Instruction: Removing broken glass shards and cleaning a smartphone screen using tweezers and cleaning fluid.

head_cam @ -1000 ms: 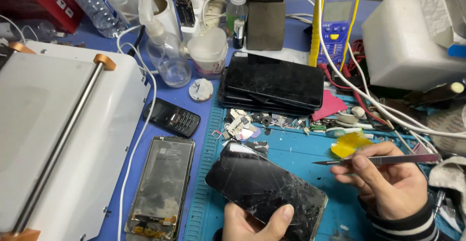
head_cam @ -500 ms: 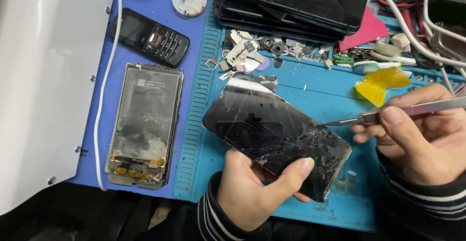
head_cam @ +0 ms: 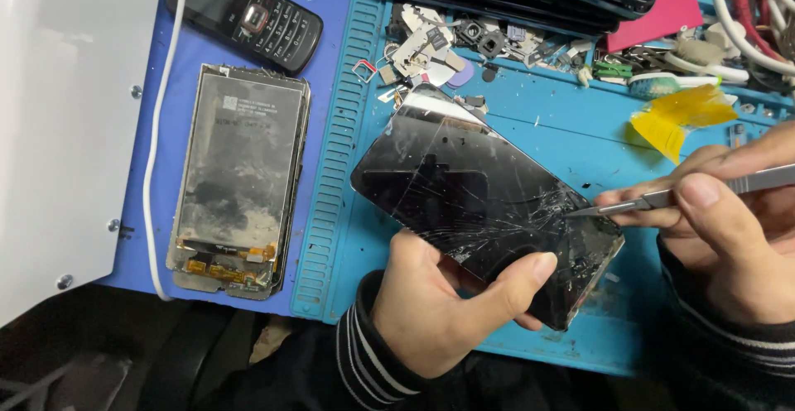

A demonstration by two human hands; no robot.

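Currently our left hand [head_cam: 431, 312] grips the cracked phone [head_cam: 489, 200] mid-frame, right hand [head_cam: 729, 237] pinching tweezers [head_cam: 687, 193] against its right edge.

Two bare hands are seen, the left hand [head_cam: 439, 312] and the right hand [head_cam: 729, 237], with no gloves, rings or watch visible. Long sleeves are worn on both arms: a dark knitted fabric crossed by thin white stripes. The left sleeve [head_cam: 373, 361] is ended by a ribbed, striped cuff at the wrist; the right sleeve [head_cam: 737, 336] is banded likewise. Fingernails are kept short.
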